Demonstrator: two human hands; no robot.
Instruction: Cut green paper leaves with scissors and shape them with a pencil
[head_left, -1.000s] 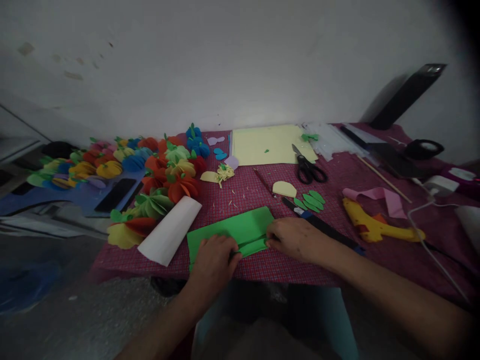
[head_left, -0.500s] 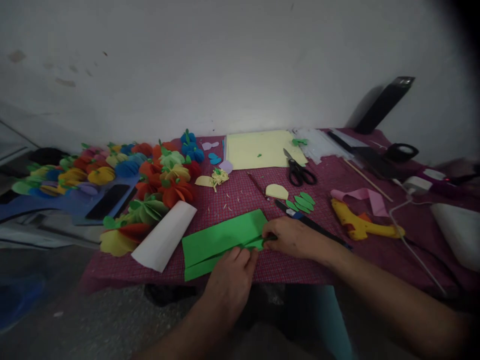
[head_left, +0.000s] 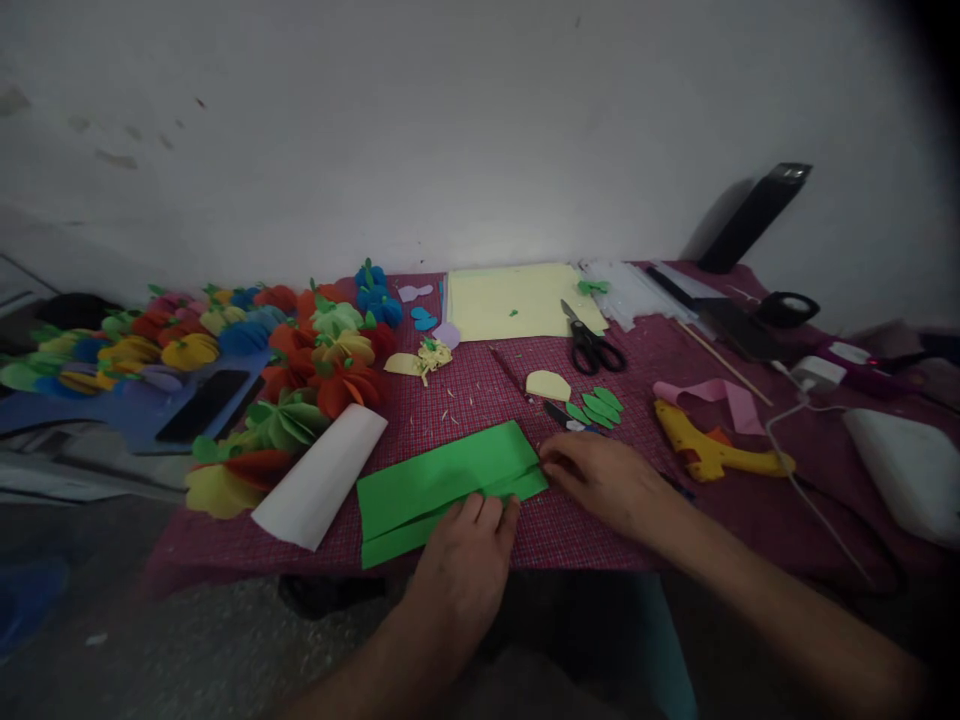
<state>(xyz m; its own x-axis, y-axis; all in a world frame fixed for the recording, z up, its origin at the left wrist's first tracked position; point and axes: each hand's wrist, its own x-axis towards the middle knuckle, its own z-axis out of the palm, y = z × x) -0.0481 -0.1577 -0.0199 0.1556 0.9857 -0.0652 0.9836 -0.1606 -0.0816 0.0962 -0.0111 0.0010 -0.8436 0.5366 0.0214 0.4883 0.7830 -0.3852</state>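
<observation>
A green sheet [head_left: 442, 470] of paper or foam lies near the table's front edge. A long slit separates a narrow green strip [head_left: 397, 540] along its near side. My left hand [head_left: 469, 540] rests on this strip, its fingers laid over it and pressing down. At the sheet's right end is my right hand [head_left: 600, 475], its fingers curled together in a pinch close to the corner. Whatever is between those fingertips is hidden. Just beyond the right hand are several green leaf cut-outs [head_left: 600, 405] and a dark cutter [head_left: 559, 414], partly covered by that hand.
To the left are a white rolled cone [head_left: 322, 480] and several colourful paper pumpkins [head_left: 345, 385]. Behind lie pale yellow sheets [head_left: 510, 300] and black scissors [head_left: 592, 350]. A yellow glue gun [head_left: 712, 445], pink ribbon [head_left: 720, 395] and cables sit to the right.
My right hand has shifted slightly right to the sheet's end, and more of the strip shows there. The left hand stays on the strip. The view has moved slightly.
</observation>
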